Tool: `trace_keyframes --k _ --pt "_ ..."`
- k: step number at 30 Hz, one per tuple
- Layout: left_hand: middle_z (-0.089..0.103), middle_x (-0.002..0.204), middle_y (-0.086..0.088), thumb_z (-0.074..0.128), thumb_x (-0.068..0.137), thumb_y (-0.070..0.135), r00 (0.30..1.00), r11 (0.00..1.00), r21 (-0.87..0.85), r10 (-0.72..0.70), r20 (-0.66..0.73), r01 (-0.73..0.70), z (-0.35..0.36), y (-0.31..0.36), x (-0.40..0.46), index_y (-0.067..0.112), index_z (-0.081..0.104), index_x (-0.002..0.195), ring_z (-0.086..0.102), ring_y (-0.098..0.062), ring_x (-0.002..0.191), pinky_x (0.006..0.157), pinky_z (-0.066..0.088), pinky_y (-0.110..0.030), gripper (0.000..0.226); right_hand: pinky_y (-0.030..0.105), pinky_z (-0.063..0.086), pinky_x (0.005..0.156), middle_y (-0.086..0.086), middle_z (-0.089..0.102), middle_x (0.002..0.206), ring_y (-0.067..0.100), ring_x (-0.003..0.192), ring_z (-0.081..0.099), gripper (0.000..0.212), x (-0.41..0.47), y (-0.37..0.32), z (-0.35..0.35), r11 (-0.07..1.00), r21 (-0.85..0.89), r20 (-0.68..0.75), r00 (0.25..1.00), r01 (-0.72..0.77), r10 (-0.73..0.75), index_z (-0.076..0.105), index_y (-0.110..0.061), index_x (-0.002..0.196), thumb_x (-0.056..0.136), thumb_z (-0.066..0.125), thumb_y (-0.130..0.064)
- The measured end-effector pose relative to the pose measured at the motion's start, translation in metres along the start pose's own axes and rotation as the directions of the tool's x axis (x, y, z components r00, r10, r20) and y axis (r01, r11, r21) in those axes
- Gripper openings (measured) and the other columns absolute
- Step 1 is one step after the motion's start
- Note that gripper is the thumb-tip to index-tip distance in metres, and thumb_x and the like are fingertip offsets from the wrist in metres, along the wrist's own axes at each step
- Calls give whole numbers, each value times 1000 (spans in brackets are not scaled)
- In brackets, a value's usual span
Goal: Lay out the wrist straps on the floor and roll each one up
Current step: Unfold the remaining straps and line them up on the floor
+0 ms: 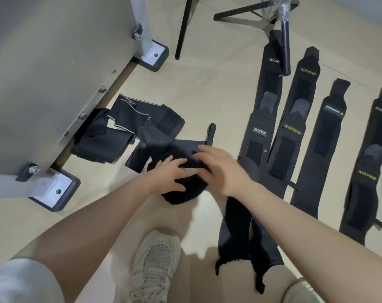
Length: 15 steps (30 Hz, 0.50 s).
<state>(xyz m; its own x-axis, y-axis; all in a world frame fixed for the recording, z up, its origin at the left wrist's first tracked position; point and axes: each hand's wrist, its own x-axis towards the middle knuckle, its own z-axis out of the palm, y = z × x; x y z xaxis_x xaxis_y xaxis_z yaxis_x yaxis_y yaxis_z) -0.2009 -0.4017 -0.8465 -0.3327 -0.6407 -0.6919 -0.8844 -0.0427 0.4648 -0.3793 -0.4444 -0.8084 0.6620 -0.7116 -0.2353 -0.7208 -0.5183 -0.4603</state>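
Note:
Several black wrist straps lie stretched out side by side on the beige floor at the right, among them one marked XUEYING and one with a white logo. A folded black strap sits in the middle of the floor under both hands. My left hand presses on its near part with spread fingers. My right hand is blurred and lies across its far edge, fingers reaching left. A crumpled heap of black straps lies at the left by the cabinet.
A grey metal cabinet on bolted feet fills the upper left. Black stand legs and a black tube cross the floor at the top. My beige sneaker stands at the bottom centre, beside two straps trailing toward me.

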Motion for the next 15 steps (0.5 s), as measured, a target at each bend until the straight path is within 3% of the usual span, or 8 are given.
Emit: trace_keyframes --k 1,3,4,6,8,10,12,15 --pt "9 158 2 60 91 29 1000 999 -35 2 -4 -2 0 1 -2 19 58 126 -4 -33 145 116 4 -53 36 44 27 110 10 44 142 29 132 38 48 2 -11 8 995 -72 142 989 62 -51 47 -15 136 91 50 -32" --pt "14 158 3 62 89 28 999 993 -116 9 -33 -13 1 -4 -3 20 67 102 -1 -32 145 116 4 -53 16 44 11 116 1 40 146 23 140 27 56 4 -21 24 961 -263 397 917 85 27 33 -21 143 92 52 -36" --pt "17 157 2 62 89 29 998 985 -173 9 -59 -19 3 -8 -4 23 67 93 2 -30 145 116 6 -52 9 44 9 116 0 46 140 23 136 32 52 5 -23 31 940 -327 431 900 93 61 35 -21 141 93 51 -34" --pt "19 157 2 57 92 31 989 936 -351 -44 -141 -8 5 -15 -9 26 67 101 10 -21 145 116 13 -43 15 41 12 116 1 60 121 22 117 51 32 5 -22 33 937 -336 362 932 95 35 46 -21 127 95 46 -27" --pt "20 156 5 46 96 34 975 832 -554 -148 -168 31 2 -18 -13 26 60 119 14 -12 144 116 14 -35 28 36 28 107 1 65 96 18 86 54 16 3 -14 20 993 -110 292 957 43 -9 56 -20 105 92 47 -18" --pt "30 152 4 39 98 42 968 746 -660 -219 -120 87 -4 -17 -13 24 50 132 24 -15 141 115 17 -34 40 33 42 77 2 59 74 18 69 48 7 0 -6 -1 986 159 263 965 -53 10 57 -14 82 86 52 -11" --pt "48 137 2 36 94 54 957 659 -738 -282 -65 144 -10 -13 -8 34 58 115 43 -18 127 108 28 -35 35 30 34 58 0 49 61 14 59 44 12 -4 0 -25 910 364 241 964 -199 114 54 -3 68 80 54 -4" --pt "57 115 6 34 85 66 937 633 -755 -341 -70 174 -18 0 -1 38 58 90 53 -14 105 99 37 -37 37 24 25 52 8 38 56 16 54 35 13 -10 7 -52 686 653 245 947 -320 209 47 10 61 66 47 -2"
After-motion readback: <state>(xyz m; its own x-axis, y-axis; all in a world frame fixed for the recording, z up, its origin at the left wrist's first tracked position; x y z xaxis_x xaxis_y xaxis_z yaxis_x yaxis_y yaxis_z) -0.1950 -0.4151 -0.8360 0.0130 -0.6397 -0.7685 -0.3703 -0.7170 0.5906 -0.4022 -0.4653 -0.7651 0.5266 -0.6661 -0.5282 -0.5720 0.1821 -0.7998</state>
